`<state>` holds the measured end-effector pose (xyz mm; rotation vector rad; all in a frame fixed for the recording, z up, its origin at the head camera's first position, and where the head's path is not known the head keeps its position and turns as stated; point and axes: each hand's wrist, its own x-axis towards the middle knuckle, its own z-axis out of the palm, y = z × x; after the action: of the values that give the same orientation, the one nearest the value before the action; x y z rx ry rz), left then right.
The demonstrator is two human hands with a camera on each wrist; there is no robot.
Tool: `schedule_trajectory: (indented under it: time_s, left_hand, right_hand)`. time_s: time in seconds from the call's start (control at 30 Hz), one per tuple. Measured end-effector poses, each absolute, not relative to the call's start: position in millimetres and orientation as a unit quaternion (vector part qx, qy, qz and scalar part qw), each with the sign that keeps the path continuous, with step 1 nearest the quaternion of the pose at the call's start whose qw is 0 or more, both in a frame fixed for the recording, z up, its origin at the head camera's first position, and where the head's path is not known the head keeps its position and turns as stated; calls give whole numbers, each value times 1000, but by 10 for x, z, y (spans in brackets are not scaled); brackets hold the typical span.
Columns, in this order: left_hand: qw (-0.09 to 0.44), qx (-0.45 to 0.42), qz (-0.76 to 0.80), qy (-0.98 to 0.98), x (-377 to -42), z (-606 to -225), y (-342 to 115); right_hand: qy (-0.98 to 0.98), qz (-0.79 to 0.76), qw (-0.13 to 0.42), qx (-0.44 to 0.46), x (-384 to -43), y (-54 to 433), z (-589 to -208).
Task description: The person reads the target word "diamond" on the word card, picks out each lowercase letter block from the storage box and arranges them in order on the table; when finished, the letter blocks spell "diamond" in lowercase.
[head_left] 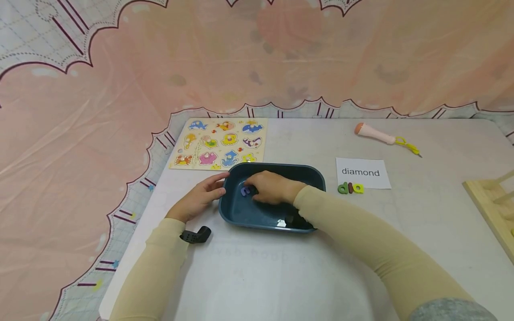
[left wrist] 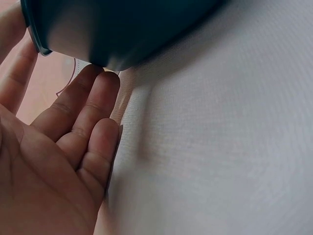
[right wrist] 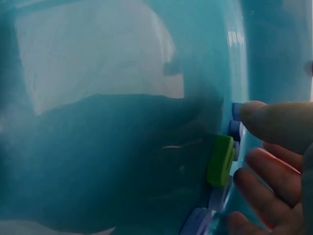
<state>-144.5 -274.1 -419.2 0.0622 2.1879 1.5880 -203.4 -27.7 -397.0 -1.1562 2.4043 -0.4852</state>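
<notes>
A dark blue tray stands on the white table. My left hand is at its left end, fingertips touching the rim and outer wall, thumb apart from the fingers. Inside the tray, my right hand reaches down at the left end beside a purple letter piece. In the right wrist view, the thumb touches a small purple piece, while the fingers are spread near a green piece and several purple ones along the tray's edge. The head view hides the fingertips partly.
Right of the tray lies a card reading "diamond", with green, brown and yellow letters "dia" below it. An animal peg puzzle lies behind. Far right are a pink-and-yellow tool-like object and a wooden rack.
</notes>
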Motion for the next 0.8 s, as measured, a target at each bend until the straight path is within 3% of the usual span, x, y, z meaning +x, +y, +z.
schedule_trajectory:
  time_s: [0.8]
  left_hand:
    - [213, 30, 575, 789, -1458, -4213, -2751]
  right_hand:
    - [866, -148, 201, -434, -2034, -387, -4035]
